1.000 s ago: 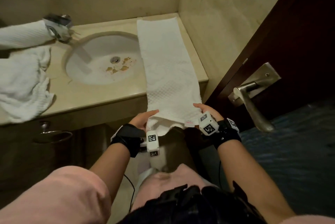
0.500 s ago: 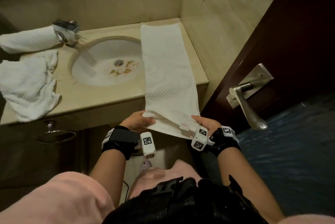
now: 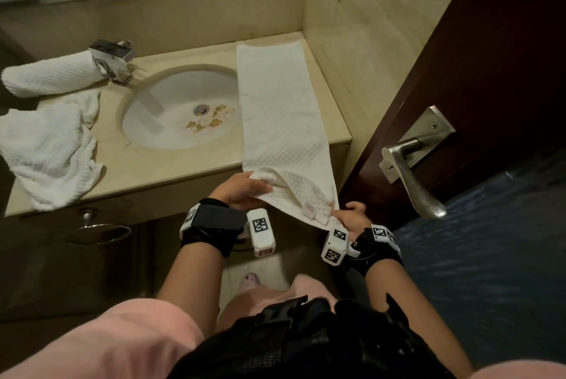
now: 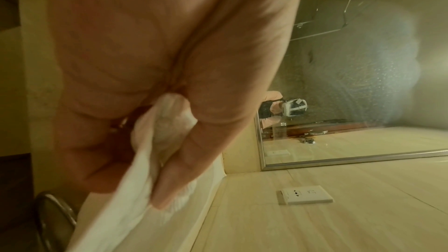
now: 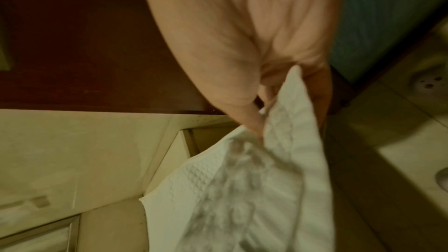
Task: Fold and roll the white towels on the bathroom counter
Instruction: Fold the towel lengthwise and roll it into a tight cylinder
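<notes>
both hands' fingers (image 3: 263, 187) pinch the near corners of the folded towel (image 3: 275, 109), whose long axis stretches straight away across the worktop (image 3: 171, 170).

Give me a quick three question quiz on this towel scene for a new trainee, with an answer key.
1. True or false: the rolled towel lies left of the sink.
2. Which hand holds the towel corner nearest the small label: A left hand, B right hand?
3. Fill in: the long folded towel hangs over the counter edge nearest the ____.

Key: 1 true; 2 B; 3 person.
</notes>
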A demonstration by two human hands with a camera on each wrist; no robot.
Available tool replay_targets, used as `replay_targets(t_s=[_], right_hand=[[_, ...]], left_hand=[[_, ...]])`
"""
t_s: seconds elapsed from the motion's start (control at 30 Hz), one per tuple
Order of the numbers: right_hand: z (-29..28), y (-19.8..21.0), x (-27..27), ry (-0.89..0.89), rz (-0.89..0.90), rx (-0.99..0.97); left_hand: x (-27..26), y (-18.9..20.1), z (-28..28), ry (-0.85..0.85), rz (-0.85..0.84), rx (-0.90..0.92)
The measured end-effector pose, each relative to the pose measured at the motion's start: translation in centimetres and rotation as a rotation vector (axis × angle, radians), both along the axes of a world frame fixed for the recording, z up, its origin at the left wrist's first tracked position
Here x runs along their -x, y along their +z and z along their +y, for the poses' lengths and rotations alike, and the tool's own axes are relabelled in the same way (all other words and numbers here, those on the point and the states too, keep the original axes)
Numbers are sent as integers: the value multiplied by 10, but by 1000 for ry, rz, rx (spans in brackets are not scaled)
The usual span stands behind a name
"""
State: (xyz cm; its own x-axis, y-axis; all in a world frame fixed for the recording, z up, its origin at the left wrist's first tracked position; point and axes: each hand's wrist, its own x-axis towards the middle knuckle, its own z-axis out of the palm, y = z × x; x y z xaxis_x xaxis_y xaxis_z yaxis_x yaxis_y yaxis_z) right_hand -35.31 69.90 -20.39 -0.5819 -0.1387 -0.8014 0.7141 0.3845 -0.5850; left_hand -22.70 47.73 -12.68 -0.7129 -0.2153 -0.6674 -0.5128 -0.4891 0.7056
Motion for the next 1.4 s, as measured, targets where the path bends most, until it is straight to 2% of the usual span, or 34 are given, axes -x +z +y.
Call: replay_targets(t_s=[0.13,0.3,0.43,0.5,0.57,0.67,0.73,0.9,1.1,1.27,1.4], right_hand=[[10,2,7,209,-62,-14],[3,9,7,74,-219,123],[7,15,2,106,-404,340],[12,20,1,168,-492,365],[11,21,4,179,-488,334],[13,17,11,186,-343,208],[17,15,12,217,-318,185],[22,9,6,112,-273,238],[25,4,-2,19,-288,286],[24,-4,-8,13,-244,297],[20,-7,-13,15,-240,298]], left_hand=[[6,6,3,1,13,-34],[10,11,5,7,24,-34],[12,14,6,-9,15,-28],[11,13,4,-7,-12,-13],[8,10,2,-16,-65,32],[3,-2,-5,-76,-183,173],[0,-10,-7,-115,-229,241],[-6,-19,-3,-193,-277,405],[-10,-27,-5,-240,-329,426],[-16,-51,-19,-249,-344,416],[-16,-28,-5,-284,-357,435]])
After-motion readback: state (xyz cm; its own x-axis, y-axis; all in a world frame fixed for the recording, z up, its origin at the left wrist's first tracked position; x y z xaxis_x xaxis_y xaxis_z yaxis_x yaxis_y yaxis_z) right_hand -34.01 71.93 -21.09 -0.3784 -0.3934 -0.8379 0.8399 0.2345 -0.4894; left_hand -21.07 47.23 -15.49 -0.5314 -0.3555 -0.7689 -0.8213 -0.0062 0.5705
